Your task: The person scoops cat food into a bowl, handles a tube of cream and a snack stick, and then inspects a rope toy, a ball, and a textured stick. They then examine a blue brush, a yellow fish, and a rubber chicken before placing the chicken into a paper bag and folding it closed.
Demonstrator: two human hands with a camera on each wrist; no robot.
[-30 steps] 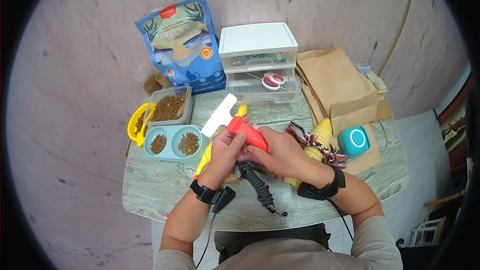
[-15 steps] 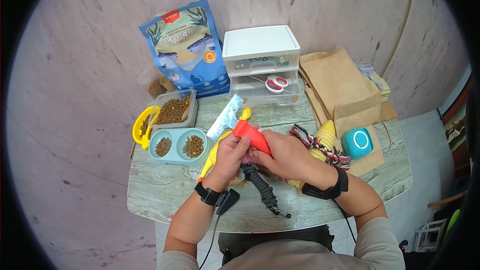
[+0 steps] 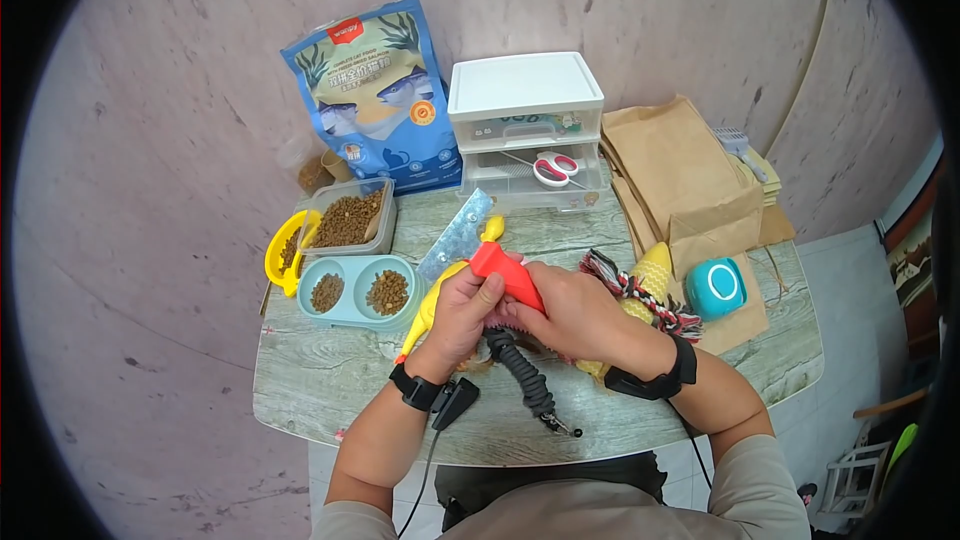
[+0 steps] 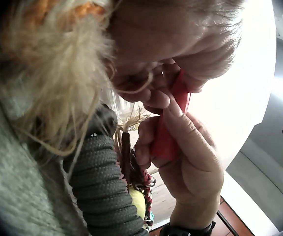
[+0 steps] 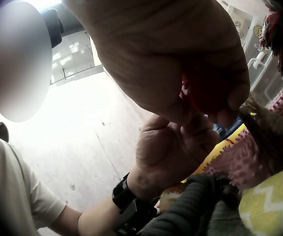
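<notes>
Red handle (image 3: 510, 278) and silvery blade (image 3: 455, 234) against a grey-green surface (image 3: 325, 365) streaked like wood grain.
The double bowl (image 3: 330, 318) is pale blue, the food bag (image 3: 375, 110) blue with printed fish, the drawer unit (image 3: 526, 83) white-topped, the paper bags (image 3: 675, 165) plain brown; the rope toy (image 3: 634, 291) mixes red, white and black, the coiled cord (image 3: 520, 370) is dark grey, and white zigzags cross a yellow toy (image 5: 269, 206).

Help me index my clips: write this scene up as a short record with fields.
tool: red-handled tool with a wide metal blade
left hand: holds the handle, thumb along it
right hand: grips the handle's rear
below hands: dark coiled rope
left side: light-blue double bowl holding kibble
behind: blue food bag, drawer unit
right side: brown paper bags
</notes>
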